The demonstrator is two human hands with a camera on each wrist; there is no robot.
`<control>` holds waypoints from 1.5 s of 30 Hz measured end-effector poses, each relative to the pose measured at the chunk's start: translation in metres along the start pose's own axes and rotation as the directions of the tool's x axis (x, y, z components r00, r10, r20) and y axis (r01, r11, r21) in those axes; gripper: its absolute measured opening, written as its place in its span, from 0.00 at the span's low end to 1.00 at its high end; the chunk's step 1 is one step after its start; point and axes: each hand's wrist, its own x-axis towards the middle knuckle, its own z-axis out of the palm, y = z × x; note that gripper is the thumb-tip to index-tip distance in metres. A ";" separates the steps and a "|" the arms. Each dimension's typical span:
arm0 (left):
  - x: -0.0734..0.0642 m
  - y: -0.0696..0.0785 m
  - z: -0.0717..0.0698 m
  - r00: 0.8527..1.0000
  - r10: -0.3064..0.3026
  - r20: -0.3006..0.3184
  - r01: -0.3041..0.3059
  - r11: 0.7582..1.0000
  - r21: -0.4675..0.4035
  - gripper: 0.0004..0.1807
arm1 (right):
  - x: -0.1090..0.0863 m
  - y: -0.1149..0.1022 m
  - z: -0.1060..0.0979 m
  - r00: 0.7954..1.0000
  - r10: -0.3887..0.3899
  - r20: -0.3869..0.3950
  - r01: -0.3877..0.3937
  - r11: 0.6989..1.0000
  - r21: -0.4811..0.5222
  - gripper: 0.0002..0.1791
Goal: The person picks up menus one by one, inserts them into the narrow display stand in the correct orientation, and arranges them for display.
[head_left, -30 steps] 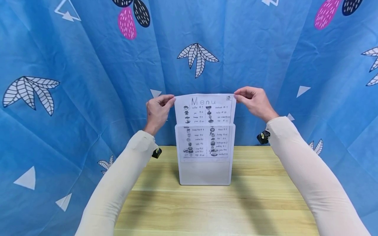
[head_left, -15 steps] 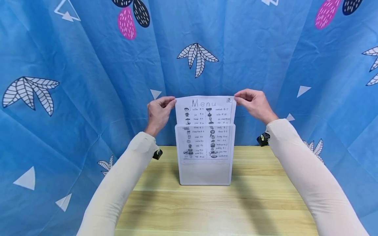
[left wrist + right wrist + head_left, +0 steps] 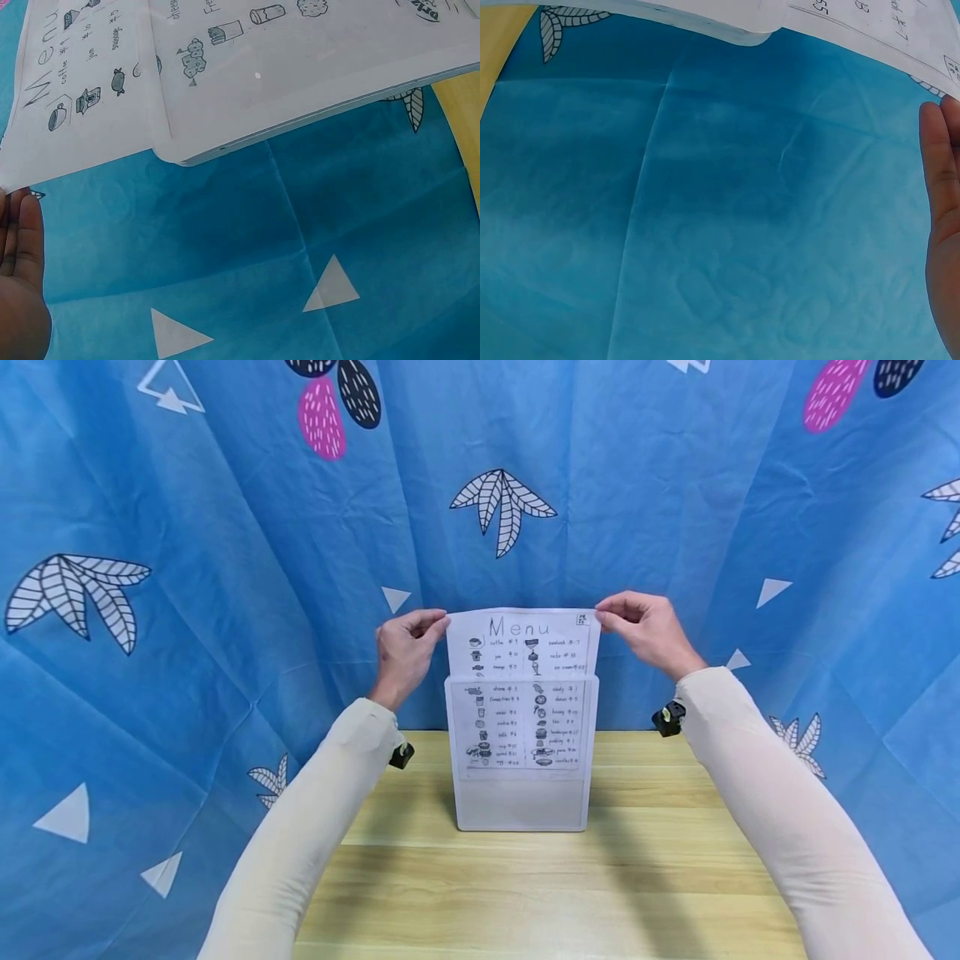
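A handwritten paper menu [image 3: 517, 643] with small drawings and prices stands partly inside a clear upright sign holder [image 3: 521, 806]. Its top part sticks out above the holder's rim; its lower edge shows through the clear front, some way above the holder's bottom. My left hand [image 3: 405, 652] pinches the menu's top left corner between thumb and fingers. At the top right corner my right hand [image 3: 648, 631] pinches the sheet likewise. In the left wrist view the menu [image 3: 82, 97] enters the holder [image 3: 300, 90], with part of the left hand [image 3: 22, 277] at the edge.
The holder stands on a light wooden table [image 3: 525, 902], near its back edge. A blue patterned curtain [image 3: 637, 510] hangs behind the table and on both sides. A small black camera [image 3: 667, 718] sits on the right wrist, another black camera [image 3: 402, 754] on the left.
Both hands have moved down a little, and the menu has slid deeper into the holder. Less of it sticks out above the rim. The holder has stayed in place.
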 end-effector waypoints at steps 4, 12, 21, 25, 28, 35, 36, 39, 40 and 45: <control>-0.001 -0.001 0.001 1.000 -0.005 0.001 0.005 1.000 0.001 0.11 | -0.001 0.002 0.001 1.000 0.005 0.002 -0.005 1.000 -0.005 0.13; -0.003 -0.005 0.001 1.000 0.010 -0.004 -0.010 1.000 0.009 0.11 | -0.002 0.004 0.003 1.000 0.021 0.010 -0.021 1.000 -0.017 0.13; -0.006 -0.009 0.001 1.000 0.002 0.004 -0.002 1.000 0.011 0.11 | -0.005 0.005 0.004 0.999 0.043 0.030 -0.042 0.999 -0.028 0.14; -0.008 -0.010 0.002 1.000 -0.020 0.010 0.019 1.000 0.015 0.11 | -0.006 0.008 0.006 0.999 0.038 0.033 -0.037 0.999 -0.031 0.13; -0.010 -0.011 0.002 0.999 -0.037 0.017 0.036 0.999 0.020 0.11 | -0.006 0.010 0.007 0.999 0.036 0.036 -0.035 0.999 -0.035 0.12; -0.013 -0.013 0.003 0.999 -0.036 0.020 0.036 0.999 0.019 0.11 | -0.007 0.013 0.009 0.998 0.045 0.039 -0.043 0.998 -0.039 0.12; -0.013 -0.014 0.003 0.999 -0.033 0.021 0.033 0.999 0.020 0.11 | -0.007 0.014 0.009 0.998 0.047 0.040 -0.046 0.998 -0.038 0.12; -0.014 -0.016 0.003 0.999 -0.030 0.026 0.029 0.999 0.022 0.10 | -0.008 0.015 0.011 0.998 0.053 0.042 -0.052 0.998 -0.036 0.12; -0.014 -0.017 0.003 0.999 -0.029 0.028 0.028 0.999 0.022 0.10 | -0.008 0.016 0.011 0.997 0.056 0.044 -0.054 0.998 -0.036 0.12; -0.017 -0.020 0.003 0.998 -0.040 0.039 0.039 0.999 0.026 0.11 | -0.010 0.019 0.014 0.997 0.055 0.049 -0.053 0.998 -0.024 0.12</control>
